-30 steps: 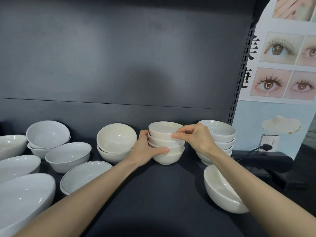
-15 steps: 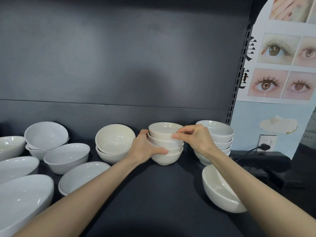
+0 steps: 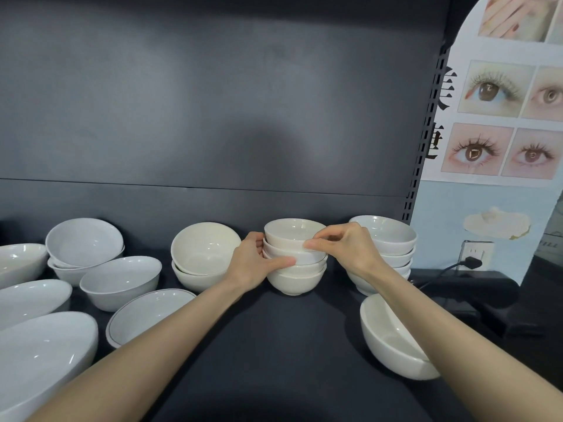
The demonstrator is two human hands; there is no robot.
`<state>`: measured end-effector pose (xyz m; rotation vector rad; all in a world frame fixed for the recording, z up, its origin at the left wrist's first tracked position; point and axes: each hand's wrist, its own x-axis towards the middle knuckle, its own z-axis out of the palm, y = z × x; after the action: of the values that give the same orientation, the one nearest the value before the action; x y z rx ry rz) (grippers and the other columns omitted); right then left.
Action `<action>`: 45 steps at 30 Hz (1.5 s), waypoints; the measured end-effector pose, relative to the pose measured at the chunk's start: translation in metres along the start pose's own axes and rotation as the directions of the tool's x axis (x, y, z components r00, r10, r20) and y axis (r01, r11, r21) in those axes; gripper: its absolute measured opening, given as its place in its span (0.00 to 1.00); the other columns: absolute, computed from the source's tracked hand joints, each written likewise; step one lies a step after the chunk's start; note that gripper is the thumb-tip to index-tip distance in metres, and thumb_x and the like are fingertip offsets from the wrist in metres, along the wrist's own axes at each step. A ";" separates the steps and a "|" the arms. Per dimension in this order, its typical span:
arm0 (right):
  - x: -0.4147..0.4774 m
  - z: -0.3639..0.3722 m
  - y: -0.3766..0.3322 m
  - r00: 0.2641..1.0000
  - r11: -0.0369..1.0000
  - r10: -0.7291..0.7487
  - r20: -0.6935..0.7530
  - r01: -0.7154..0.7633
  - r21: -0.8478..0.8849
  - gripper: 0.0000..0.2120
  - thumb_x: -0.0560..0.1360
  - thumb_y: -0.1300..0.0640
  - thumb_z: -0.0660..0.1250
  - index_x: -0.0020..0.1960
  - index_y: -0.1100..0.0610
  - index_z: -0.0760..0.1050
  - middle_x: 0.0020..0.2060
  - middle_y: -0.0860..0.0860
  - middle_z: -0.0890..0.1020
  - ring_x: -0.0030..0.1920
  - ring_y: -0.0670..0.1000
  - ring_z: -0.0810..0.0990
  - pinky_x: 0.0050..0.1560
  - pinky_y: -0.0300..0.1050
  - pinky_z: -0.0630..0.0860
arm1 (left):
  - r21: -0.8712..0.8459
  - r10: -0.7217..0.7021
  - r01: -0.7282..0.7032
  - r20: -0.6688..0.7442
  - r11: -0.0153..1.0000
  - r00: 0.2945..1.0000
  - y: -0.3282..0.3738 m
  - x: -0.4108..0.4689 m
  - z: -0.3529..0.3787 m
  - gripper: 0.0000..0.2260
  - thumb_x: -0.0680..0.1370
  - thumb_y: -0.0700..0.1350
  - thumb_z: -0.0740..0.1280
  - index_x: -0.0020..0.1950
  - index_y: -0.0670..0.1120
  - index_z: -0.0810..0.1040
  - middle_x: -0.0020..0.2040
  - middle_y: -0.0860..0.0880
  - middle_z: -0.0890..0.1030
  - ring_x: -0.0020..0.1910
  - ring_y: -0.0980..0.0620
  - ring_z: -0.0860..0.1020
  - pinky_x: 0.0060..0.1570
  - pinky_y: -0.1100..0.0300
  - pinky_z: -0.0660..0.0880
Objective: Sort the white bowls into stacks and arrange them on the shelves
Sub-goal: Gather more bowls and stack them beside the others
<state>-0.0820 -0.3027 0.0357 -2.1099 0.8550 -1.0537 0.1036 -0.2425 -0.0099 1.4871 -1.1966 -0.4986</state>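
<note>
The left hand (image 3: 254,264) curls round the left side of a stack of small cream ceramic bowls (image 3: 295,281), thumb across its front, and the right hand (image 3: 345,249) pinches the top bowl's right side. The stack stands at the back of the dark matte shelf (image 3: 274,354). A large white oval dish (image 3: 39,360) lies front left, a deep white round bowl (image 3: 393,342) tilts front right, and a taller stack of white bowls (image 3: 390,239) stands just behind the right hand.

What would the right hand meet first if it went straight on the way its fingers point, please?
The stack of small bowls: the right hand pinches its top bowl, with the left hand seemingly just beyond.
</note>
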 end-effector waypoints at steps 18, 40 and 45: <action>-0.011 -0.007 -0.026 0.998 0.969 -0.060 0.015 0.062 -0.239 0.16 0.71 0.50 0.73 0.56 0.55 0.79 0.53 0.51 0.76 0.48 0.47 0.75 0.54 0.42 0.69 | 0.345 0.046 -0.042 -0.004 0.938 0.999 0.028 -0.037 -0.041 0.12 0.73 0.45 0.74 0.54 0.43 0.81 0.46 0.47 0.83 0.50 0.49 0.81 0.49 0.64 0.73; 0.003 0.116 -0.071 0.985 0.964 -0.059 0.165 0.099 -0.245 0.18 0.73 0.50 0.71 0.60 0.55 0.76 0.60 0.52 0.76 0.62 0.53 0.73 0.59 0.44 0.69 | 0.540 -0.122 0.050 0.098 0.840 0.988 -0.014 -0.027 -0.182 0.41 0.69 0.46 0.78 0.75 0.41 0.59 0.70 0.41 0.70 0.68 0.45 0.71 0.65 0.55 0.70; 0.005 0.137 -0.063 0.986 0.975 0.059 0.156 -0.023 -0.222 0.26 0.73 0.51 0.72 0.68 0.56 0.70 0.62 0.51 0.73 0.65 0.53 0.70 0.63 0.44 0.68 | 0.489 -0.043 -0.103 0.280 0.866 0.959 -0.026 0.008 -0.189 0.54 0.57 0.57 0.79 0.76 0.44 0.58 0.73 0.47 0.67 0.72 0.48 0.66 0.70 0.52 0.66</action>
<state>0.0523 -0.2360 0.0186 -2.3130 0.9672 -0.7834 0.2730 -0.1614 0.0258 1.8756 -1.6650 -0.4030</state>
